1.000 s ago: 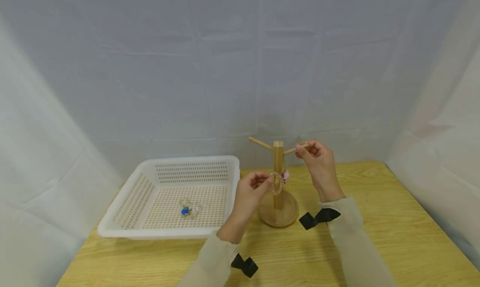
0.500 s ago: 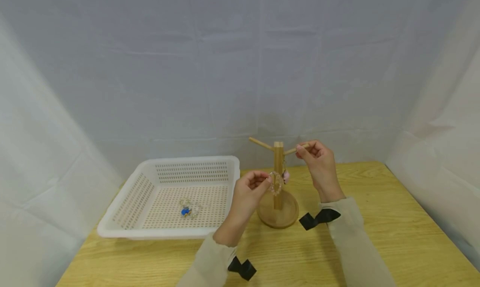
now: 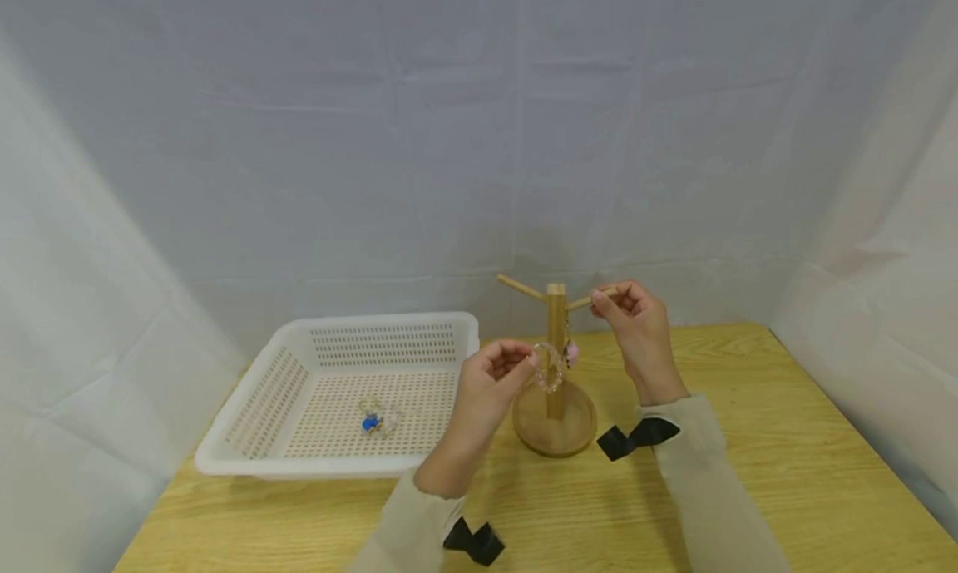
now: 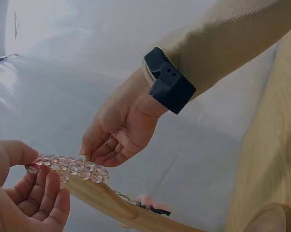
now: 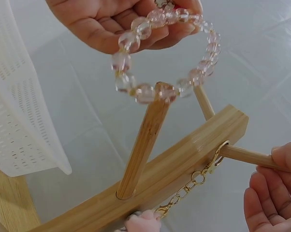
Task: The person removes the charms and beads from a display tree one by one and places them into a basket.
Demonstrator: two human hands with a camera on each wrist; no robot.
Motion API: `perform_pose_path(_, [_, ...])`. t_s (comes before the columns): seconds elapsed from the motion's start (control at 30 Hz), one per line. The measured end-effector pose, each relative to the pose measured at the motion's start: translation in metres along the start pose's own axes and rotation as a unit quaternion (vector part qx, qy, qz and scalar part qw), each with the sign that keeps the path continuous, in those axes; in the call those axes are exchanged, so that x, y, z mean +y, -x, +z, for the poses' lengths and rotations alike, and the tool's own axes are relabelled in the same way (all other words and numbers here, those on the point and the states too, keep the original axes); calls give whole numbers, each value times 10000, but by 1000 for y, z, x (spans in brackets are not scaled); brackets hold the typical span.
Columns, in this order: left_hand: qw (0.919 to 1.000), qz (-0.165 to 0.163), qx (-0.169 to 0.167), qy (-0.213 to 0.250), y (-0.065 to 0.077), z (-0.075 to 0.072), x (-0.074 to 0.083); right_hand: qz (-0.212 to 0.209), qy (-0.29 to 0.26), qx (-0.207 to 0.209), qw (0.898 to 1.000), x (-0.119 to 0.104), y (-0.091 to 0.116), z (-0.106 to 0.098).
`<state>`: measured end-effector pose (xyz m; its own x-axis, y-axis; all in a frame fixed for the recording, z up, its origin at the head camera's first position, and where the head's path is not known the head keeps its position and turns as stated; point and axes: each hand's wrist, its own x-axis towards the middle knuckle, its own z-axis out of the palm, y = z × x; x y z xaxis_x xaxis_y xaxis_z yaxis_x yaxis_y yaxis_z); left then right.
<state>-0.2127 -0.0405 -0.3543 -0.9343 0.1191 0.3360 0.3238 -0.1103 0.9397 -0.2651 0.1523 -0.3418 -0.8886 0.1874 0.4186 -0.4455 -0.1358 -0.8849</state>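
Observation:
A bracelet of clear pinkish beads [image 5: 145, 93] hangs from my left hand [image 3: 482, 394], pinched between thumb and fingers in front of the wooden jewelry stand [image 3: 556, 323]. Seen from the right wrist, its lower beads overlap the tip of the stand's front peg [image 5: 143, 145]. My right hand [image 3: 639, 336] pinches the outer end of the stand's right peg [image 5: 247, 155] between thumb and fingers. Close to the post, a gold chain [image 5: 184, 189] with a pink charm [image 5: 143, 222] hangs from that same peg.
A white perforated plastic basket [image 3: 337, 466] stands left of the stand on the wooden table [image 3: 748, 456]. Inside it lie a blue charm [image 3: 370, 424] and some clear beaded jewelry [image 3: 391, 421]. The stand's left peg [image 3: 520, 286] points up and left. White cloth hangs behind.
My left hand has drifted slightly left with the bracelet, its forearm shifting down and left. The right hand stays on its peg.

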Motion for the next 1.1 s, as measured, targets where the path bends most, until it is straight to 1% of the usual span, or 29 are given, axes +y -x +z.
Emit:
perform_pose_path(0.27, [10000,0,-54,31,2,-7,10,10,-36,-8,10000,1,-1,-1])
perform_pose_path(0.5, [9998,18,-43,-206,1,-22,11,-68,-30,19,10000,1,0,-1])
perform_pose_path(0.63, [9995,-5,73,-311,0,-34,8,-99,4,48,9999,2,0,-2])
perform_pose_path(0.87, [9985,-245,386,-315,1,-55,3,-170,89,190,9996,1,3,-2])
perform_pose_path(1.1, [9958,-418,600,-560,4,-74,-1,-322,230,372,9985,1,7,-1])
